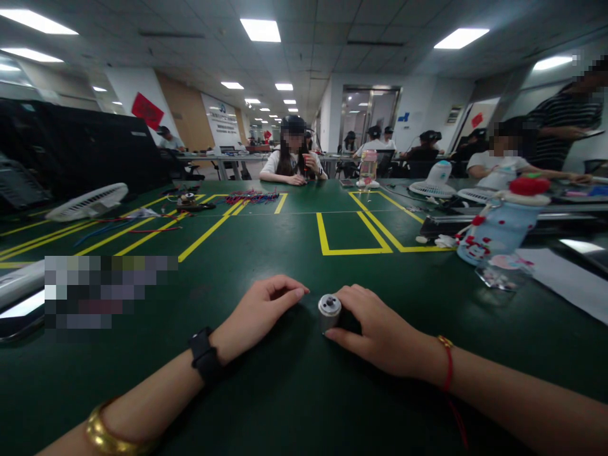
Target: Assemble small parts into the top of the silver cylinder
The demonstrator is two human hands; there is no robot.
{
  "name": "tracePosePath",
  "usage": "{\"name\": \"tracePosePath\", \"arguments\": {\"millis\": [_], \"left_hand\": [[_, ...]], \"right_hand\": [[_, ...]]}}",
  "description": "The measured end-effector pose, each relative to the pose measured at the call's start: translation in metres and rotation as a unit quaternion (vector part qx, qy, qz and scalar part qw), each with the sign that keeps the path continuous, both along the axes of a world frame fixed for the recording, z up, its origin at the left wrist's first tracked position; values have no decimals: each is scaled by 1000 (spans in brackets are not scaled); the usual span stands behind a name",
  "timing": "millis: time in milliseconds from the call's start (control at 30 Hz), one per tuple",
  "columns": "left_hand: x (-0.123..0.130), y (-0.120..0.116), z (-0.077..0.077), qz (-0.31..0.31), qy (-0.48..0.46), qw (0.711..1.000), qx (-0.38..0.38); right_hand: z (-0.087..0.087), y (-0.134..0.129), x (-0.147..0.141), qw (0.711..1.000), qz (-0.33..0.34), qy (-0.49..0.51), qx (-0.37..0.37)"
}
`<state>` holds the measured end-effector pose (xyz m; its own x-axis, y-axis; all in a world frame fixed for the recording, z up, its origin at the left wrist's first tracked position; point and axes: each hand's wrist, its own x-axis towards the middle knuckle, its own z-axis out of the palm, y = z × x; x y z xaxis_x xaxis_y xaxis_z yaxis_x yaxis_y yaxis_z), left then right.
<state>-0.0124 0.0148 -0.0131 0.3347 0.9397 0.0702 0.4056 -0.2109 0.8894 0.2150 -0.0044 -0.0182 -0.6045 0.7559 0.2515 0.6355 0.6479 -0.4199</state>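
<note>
A small silver cylindrical motor (329, 315) stands upright on the green table, its round end face with a dark centre shaft and small holes turned up. My right hand (373, 326) grips it from the right, the thumb at its lower front and the fingers behind its upper side. Just left of the motor, apart from it, my left hand (268, 310) is closed with thumb and forefinger tips together. Whether anything tiny sits between those tips I cannot make out. A black watch band is on the left wrist, a red string on the right.
Yellow tape lines (356, 252) mark the green table (247, 411). Red and blue wires (251, 199) lie farther off. A light-blue bottle (503, 228) and a small clear dish (503, 277) stand at right, a white fan (90, 201) at left. Another person (292, 158) sits across.
</note>
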Motion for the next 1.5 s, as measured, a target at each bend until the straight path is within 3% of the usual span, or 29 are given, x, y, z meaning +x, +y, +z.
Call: {"name": "tracePosePath", "arguments": {"millis": [267,400,600,900,1067,1300,1500], "left_hand": [[5,-3,9,-12,-14,1000,-16],[10,-6,15,-47,-41,998,21],[20,-10,19,-70,-2,996,60],[19,-8,20,-40,-51,996,65],[7,-6,19,-36,-3,995,88],[-3,-5,8,-82,91,990,76],[-6,-4,-2,-120,173,971,116]], "right_hand": [[-1,-1,0,1000,0,0,2],[0,-1,-2,1000,3,-3,3],[-2,1,-2,1000,1,-6,12],[-3,1,-1,1000,5,-8,14],[-2,1,-2,1000,1,-6,11],[-1,0,0,1000,2,-5,9],[-1,0,1,1000,2,-10,-1]]}}
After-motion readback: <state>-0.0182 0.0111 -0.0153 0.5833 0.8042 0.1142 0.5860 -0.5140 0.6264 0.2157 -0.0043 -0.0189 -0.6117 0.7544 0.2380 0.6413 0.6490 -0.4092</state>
